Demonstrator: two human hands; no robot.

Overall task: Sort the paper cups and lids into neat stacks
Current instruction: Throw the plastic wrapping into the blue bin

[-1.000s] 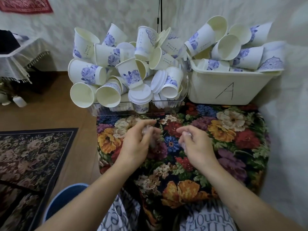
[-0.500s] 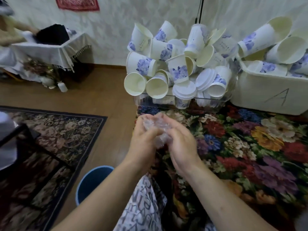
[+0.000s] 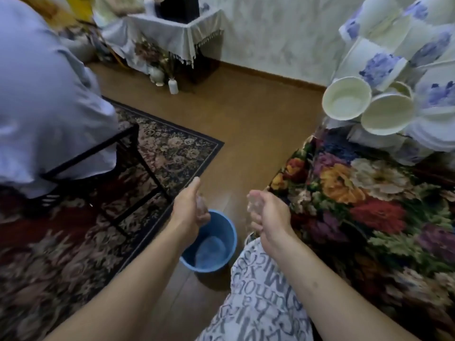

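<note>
A heap of white paper cups with blue flowers [image 3: 384, 67] and flat white lids [image 3: 433, 136] fills the upper right, lying on the floral tablecloth [image 3: 357, 193]. My left hand [image 3: 189, 207] hangs over a blue bucket [image 3: 221, 227] on the floor, its fingers curled round a scrap of clear plastic wrap [image 3: 202, 208]. My right hand [image 3: 269, 216] is a little to the right, by the table's corner, and grips another piece of clear plastic wrap [image 3: 253, 204]. Neither hand touches a cup or lid.
Another person in a pale shirt [image 3: 46, 99] sits on a black-framed stool [image 3: 118, 153] at the left, on a dark floral rug [image 3: 73, 242]. A cloth-covered side table [image 3: 170, 33] with small bottles stands at the back. Brown floor lies between rug and table.
My view has swung left and down, away from the cups. My hands, pressed together on the plastic wrap over the table, have parted and now hang over the blue bucket.
</note>
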